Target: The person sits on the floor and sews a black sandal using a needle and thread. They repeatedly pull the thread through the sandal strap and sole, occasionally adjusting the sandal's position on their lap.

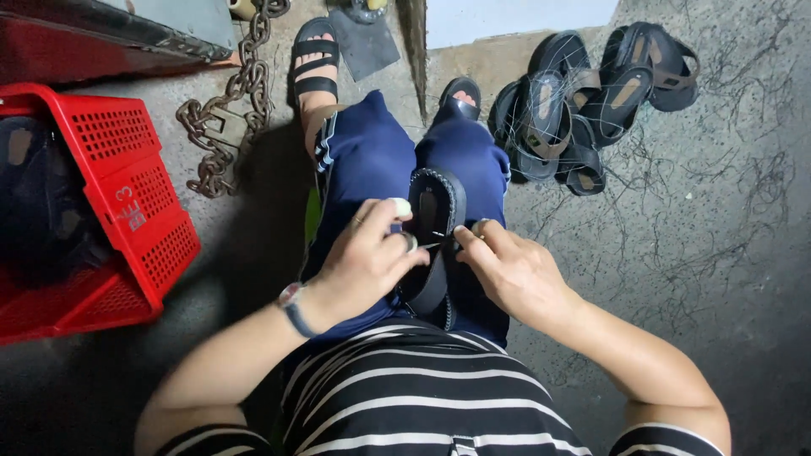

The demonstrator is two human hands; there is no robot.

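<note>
Black sandal (435, 219) on lap, mid-work: left hand (367, 262) pinches its strap edge, right hand (515, 270) grips the other side. Pile of black sandals (583, 110) on floor ahead looks done, loose threads around; red crate (135, 203) at left, contents unclear

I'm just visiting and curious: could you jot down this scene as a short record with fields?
Setting: person seated, seen from above, concrete floor
Left hand: grips the sandal on the lap, fingertip taped
Right hand: touches the sandal's edge
Right of knees: pile of sandals
Left: red basket, chain
Floor litter: loose threads
</note>
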